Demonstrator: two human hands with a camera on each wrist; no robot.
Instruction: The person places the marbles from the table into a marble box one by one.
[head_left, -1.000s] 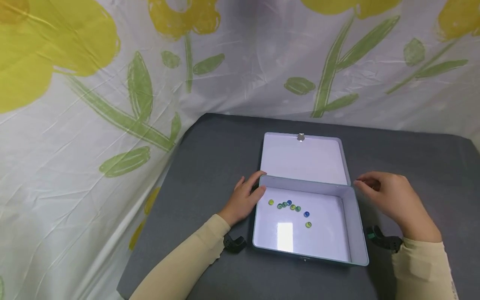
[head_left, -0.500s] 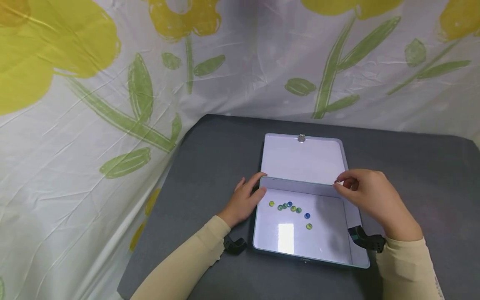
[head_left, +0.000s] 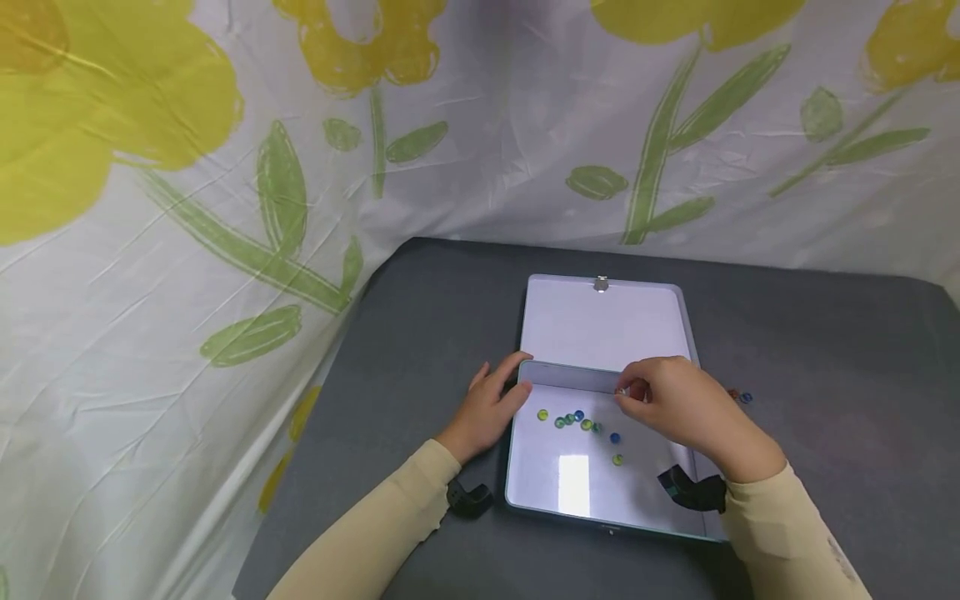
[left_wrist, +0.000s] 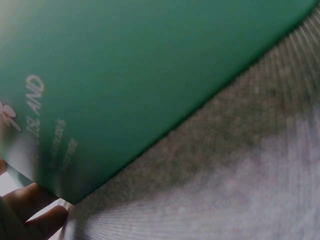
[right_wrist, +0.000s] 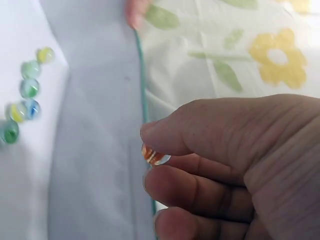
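Observation:
A lidded box (head_left: 622, 487), white inside and green outside, lies open on the dark table. Several glass marbles (head_left: 587, 424), yellow, green and blue, are scattered over its floor. My left hand (head_left: 480, 417) grips the box's back left corner, the thumb over the rim. In the left wrist view its fingers (left_wrist: 47, 220) reach past the lettered green side (left_wrist: 100, 125). Over the back right part of the box, my right hand (head_left: 678, 408) pinches a clear marble with orange streaks (right_wrist: 154, 155) between thumb and fingers.
The raised lid (head_left: 607, 325) lies back behind the box, with a metal clasp (head_left: 601, 284) on its far edge. To the right, partly behind the right hand, orange and blue marbles (head_left: 744, 397) sit on the table (head_left: 847, 450). A flowered cloth (head_left: 495, 167) hangs behind.
My right hand has come left from beside the box, across its right wall, to over its inside, carrying the pinched marble. The left hand has stayed at the corner.

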